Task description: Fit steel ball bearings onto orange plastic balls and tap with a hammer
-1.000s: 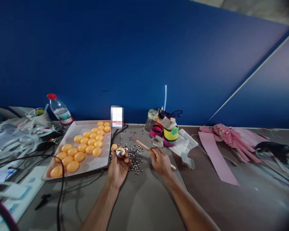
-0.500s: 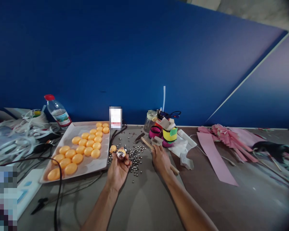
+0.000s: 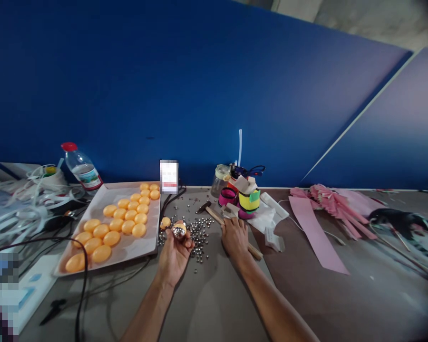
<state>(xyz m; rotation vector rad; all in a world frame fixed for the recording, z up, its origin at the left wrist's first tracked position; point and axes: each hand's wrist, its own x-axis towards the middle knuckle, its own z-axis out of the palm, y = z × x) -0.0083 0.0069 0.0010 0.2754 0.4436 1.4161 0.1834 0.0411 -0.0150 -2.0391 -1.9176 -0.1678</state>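
My left hand (image 3: pixel 174 260), palm up with curled fingers, holds an orange ball with shiny silver pieces (image 3: pixel 179 230); its finer details are too small to tell. Just beyond its fingertips is another orange ball (image 3: pixel 165 222). Small silver metal beads (image 3: pixel 199 235) lie scattered on the table to the right of that hand. My right hand (image 3: pixel 235 237) lies palm down, with its fingers over the wooden handle of a hammer (image 3: pixel 216 216). The dark hammer head points away to the left, and the handle's end comes out below the hand.
A white tray (image 3: pixel 148 240) with rows of orange balls stands at left, with a bottle (image 3: pixel 83 168) behind it. A lidded jar (image 3: pixel 220 179), pink and yellow containers (image 3: pixel 248 202) and white wrappings (image 3: pixel 266 216) sit beyond my right hand. Pink strips (image 3: pixel 316 237) lie at right; black cables (image 3: pixel 83 294) cross the left.
The whole view has shifted slightly. The dark hammer head has turned a little on the table under my right hand's hold. My left hand keeps the silver-studded ball in nearly the same place.
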